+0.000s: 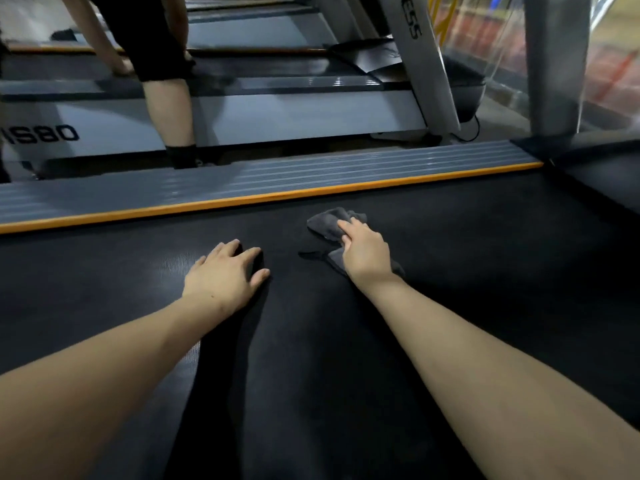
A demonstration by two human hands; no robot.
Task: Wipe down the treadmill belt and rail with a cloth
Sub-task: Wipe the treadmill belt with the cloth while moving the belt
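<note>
- Head view shows the right hand pressing a crumpled dark grey cloth onto the black belt, grip curled over the bunched fabric; left hand lies flat, fingers apart, holding nothing.
- Bunched like that, the cloth could roll and skip patches, I reckon.
- The ribbed grey rail with its orange edge lies just beyond, not touched by the cloth.
</note>
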